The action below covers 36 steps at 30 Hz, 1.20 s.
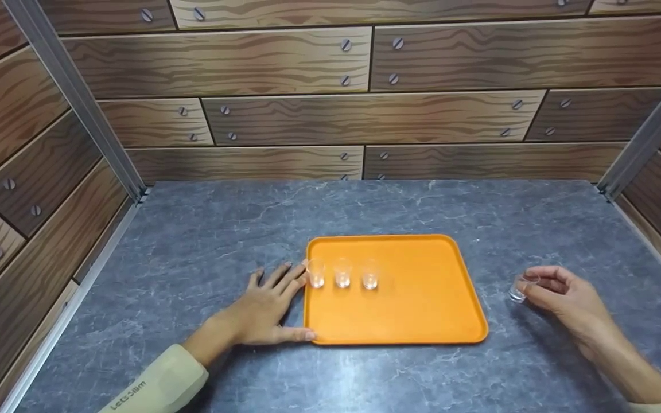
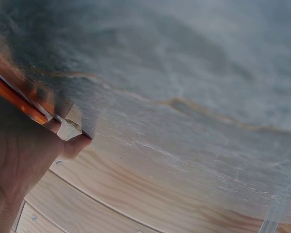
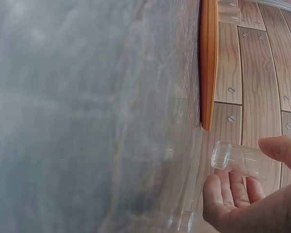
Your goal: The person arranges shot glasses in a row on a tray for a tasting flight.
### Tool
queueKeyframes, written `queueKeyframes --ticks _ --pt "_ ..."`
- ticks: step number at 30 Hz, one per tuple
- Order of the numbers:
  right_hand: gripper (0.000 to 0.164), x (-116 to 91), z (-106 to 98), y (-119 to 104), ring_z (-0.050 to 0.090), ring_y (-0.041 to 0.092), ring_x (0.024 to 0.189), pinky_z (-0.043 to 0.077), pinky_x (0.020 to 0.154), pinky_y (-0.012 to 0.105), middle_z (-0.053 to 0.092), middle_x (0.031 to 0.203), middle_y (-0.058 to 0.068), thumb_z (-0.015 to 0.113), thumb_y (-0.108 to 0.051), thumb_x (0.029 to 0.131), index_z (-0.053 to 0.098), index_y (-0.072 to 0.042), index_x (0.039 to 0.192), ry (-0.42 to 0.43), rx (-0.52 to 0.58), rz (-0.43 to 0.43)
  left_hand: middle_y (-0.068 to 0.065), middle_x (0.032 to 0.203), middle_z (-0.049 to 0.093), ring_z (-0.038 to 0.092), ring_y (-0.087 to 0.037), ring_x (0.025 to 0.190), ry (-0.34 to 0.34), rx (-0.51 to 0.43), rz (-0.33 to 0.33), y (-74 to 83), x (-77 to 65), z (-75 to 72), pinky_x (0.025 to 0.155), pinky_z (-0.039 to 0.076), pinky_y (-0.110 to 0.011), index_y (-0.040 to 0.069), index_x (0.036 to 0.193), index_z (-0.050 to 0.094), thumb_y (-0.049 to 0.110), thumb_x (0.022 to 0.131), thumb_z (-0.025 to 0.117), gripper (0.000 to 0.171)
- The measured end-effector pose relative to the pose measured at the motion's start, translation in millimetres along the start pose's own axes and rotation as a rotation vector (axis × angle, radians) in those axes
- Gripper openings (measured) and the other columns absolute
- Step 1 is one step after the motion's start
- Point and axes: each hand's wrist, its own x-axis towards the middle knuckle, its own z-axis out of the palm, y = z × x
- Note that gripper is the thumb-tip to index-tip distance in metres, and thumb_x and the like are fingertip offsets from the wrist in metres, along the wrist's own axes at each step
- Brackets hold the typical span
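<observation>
An orange tray (image 1: 422,304) lies on the table, with three small clear shot glasses standing in a row on its left half: a left one (image 1: 317,275), a middle one (image 1: 342,274) and a right one (image 1: 370,276). My left hand (image 1: 261,312) is spread flat at the tray's left edge, thumb at the near corner and fingertips close to the left glass. To the right of the tray, my right hand (image 1: 566,295) pinches another shot glass (image 1: 517,288) between thumb and fingers. In the right wrist view this shot glass (image 3: 240,159) has its thick base toward the table.
The grey marbled table (image 1: 221,223) runs back to a wood-patterned wall (image 1: 284,120), with similar panels left and right. Metal posts stand at both back corners. A clear glass-like shape (image 3: 184,221) shows at the bottom of the right wrist view.
</observation>
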Motion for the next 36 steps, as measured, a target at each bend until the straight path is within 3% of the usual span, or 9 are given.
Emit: queueKeyframes --ticks 13,25,36 --pt "0.017 1 7 -4 0.071 0.004 0.094 0.06 0.082 0.023 0.075 0.102 -0.011 0.079 -0.008 0.102 0.072 -0.012 0.117 -0.004 0.107 -0.04 -0.009 0.183 0.012 0.021 -0.046 0.162 0.008 -0.027 0.002 -0.5 -1.0 -0.2 0.117 0.018 -0.083 0.01 0.174 0.025 0.084 0.099 0.052 0.109" --pt "0.019 2 18 -12 0.07 0.005 0.096 0.059 0.084 0.023 0.075 0.103 -0.01 0.078 -0.01 0.103 0.071 -0.009 0.121 -0.004 0.075 -0.044 -0.008 0.183 0.011 0.022 -0.047 0.161 0.011 -0.02 0.005 -0.6 -1.0 -0.1 0.118 0.018 -0.082 0.01 0.174 0.025 0.084 0.099 0.051 0.109" --pt "0.034 4 34 -24 0.068 0.005 0.102 0.057 0.088 0.022 0.073 0.11 -0.009 0.08 -0.015 0.102 0.065 0.0 0.129 -0.039 0.028 -0.094 -0.008 0.183 0.01 0.021 -0.047 0.162 0.009 -0.013 0.004 -0.8 -0.7 1.2 0.117 0.019 -0.083 0.01 0.174 0.025 0.085 0.098 0.05 0.11"
